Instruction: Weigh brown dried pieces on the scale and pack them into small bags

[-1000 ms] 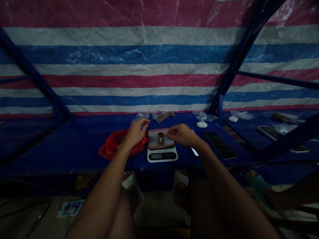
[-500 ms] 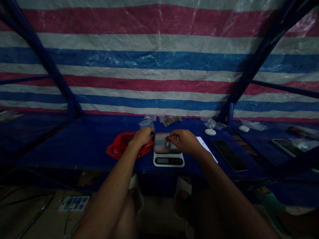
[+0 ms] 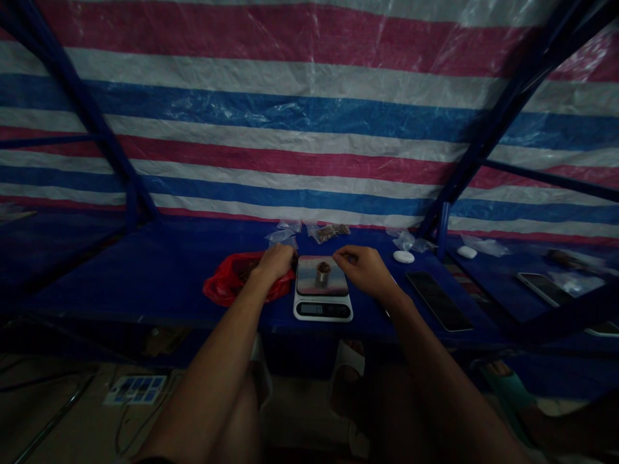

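Observation:
A digital kitchen scale (image 3: 323,303) with a steel plate stands on the blue table. On its plate sits a small metal cup (image 3: 322,276) filled with brown bits. At the plate's left edge, my left hand (image 3: 276,261) is closed over the side of a red plastic bag (image 3: 225,283) with brown contents. Something dark shows at its fingertips, too dim to name. Just right of the plate hovers my right hand (image 3: 362,265), thumb and fingers pinched together. Whether anything small is between them cannot be made out.
Clear plastic bags (image 3: 283,235) and a bag of brown pieces (image 3: 329,233) lie behind the scale. To the right are a white earbud case (image 3: 403,256) and a dark phone (image 3: 438,301). Blue metal posts (image 3: 454,167) flank the table. A power strip (image 3: 135,390) lies on the floor.
My right hand has drawn back from the metal cup to the right, uncovering its top. My left hand stays by the red bag. The whole view has shifted slightly.

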{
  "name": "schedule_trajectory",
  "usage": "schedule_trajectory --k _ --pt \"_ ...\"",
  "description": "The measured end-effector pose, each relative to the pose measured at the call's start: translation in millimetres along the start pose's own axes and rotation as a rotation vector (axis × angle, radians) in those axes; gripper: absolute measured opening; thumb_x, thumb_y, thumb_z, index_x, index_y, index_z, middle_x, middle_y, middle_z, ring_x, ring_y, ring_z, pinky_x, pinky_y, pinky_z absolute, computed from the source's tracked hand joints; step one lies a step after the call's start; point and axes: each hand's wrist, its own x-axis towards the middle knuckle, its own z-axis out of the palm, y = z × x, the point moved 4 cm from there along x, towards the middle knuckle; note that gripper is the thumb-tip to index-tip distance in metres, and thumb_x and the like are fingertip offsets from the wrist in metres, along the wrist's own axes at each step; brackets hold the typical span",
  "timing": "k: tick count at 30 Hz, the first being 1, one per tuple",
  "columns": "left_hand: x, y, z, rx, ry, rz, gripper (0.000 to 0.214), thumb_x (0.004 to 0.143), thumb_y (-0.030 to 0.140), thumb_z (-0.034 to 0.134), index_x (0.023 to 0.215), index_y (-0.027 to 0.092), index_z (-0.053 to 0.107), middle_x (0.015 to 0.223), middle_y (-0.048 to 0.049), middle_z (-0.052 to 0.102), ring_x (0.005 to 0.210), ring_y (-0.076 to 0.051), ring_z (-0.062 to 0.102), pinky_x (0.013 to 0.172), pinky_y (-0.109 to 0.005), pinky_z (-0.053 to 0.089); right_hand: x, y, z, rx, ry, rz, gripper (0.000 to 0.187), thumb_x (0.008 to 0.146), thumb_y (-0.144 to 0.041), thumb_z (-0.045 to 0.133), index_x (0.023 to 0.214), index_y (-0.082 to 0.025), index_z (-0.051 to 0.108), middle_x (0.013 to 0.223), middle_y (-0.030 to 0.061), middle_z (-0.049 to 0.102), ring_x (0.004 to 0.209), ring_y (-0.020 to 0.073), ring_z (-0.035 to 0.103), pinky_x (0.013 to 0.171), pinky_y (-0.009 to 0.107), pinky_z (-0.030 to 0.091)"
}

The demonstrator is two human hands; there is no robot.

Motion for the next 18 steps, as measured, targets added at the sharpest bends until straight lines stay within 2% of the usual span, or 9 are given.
schedule_trajectory --k 3,6,9,11,14,18 --pt "0 -1 -4.1 -0.008 0.068 0.099 0.030 0.093 0.012 0.057 0.107 0.020 0.082 0.113 -0.0131 0.081 0.109 -0.027 0.074 0.100 -0.034 0.053 0 -2 0 0.025 -0.011 0.010 0.026 0.094 -0.034 0.060 0.093 -0.018 0.080 0.086 0.0062 0.080 0.074 0.0192 0.069 0.066 0.028 0.045" --pt "-4 -2 -17.5 -0.037 0.230 0.129 0.027 0.097 0.016 0.057 0.106 0.020 0.082 0.113 -0.0130 0.081 0.111 -0.029 0.073 0.103 -0.039 0.052 0 -2 -2 0.038 -0.009 0.026 0.027 0.094 -0.034 0.060 0.093 -0.018 0.080 0.086 0.0062 0.080 0.072 0.0187 0.069 0.066 0.028 0.046" --pt "-15 8 -31.9 -0.145 0.348 0.167 0.022 0.099 0.022 0.059 0.108 0.022 0.080 0.113 -0.0086 0.081 0.112 -0.028 0.071 0.104 -0.040 0.052 1 0 -3 0.067 0.001 0.034 0.025 0.095 -0.034 0.060 0.094 -0.018 0.080 0.089 0.0064 0.081 0.073 0.0190 0.070 0.069 0.029 0.048" --pt "-24 24 -37.0 -0.235 0.361 0.259 0.020 0.100 0.023 0.061 0.107 0.022 0.079 0.111 -0.0063 0.081 0.110 -0.026 0.070 0.102 -0.039 0.051 2 3 -2 0.093 0.002 0.036 0.024 0.094 -0.033 0.061 0.095 -0.018 0.080 0.092 0.0066 0.082 0.077 0.0197 0.072 0.070 0.029 0.049" --pt "-38 50 -36.2 -0.299 0.311 0.403 0.019 0.100 0.022 0.061 0.105 0.020 0.079 0.107 -0.0055 0.081 0.104 -0.024 0.069 0.098 -0.038 0.052 2 5 -1 0.113 0.005 0.031 0.023 0.094 -0.031 0.061 0.094 -0.017 0.080 0.094 0.0077 0.082 0.082 0.0207 0.073 0.072 0.029 0.050" --pt "-45 67 -29.3 -0.270 0.257 0.452 0.021 0.100 0.018 0.059 0.103 0.020 0.080 0.107 -0.0058 0.081 0.105 -0.025 0.066 0.096 -0.038 0.051 1 4 0 0.126 -0.001 0.030 0.023 0.094 -0.030 0.061 0.093 -0.016 0.080 0.092 0.0077 0.082 0.080 0.0202 0.073 0.073 0.029 0.050"
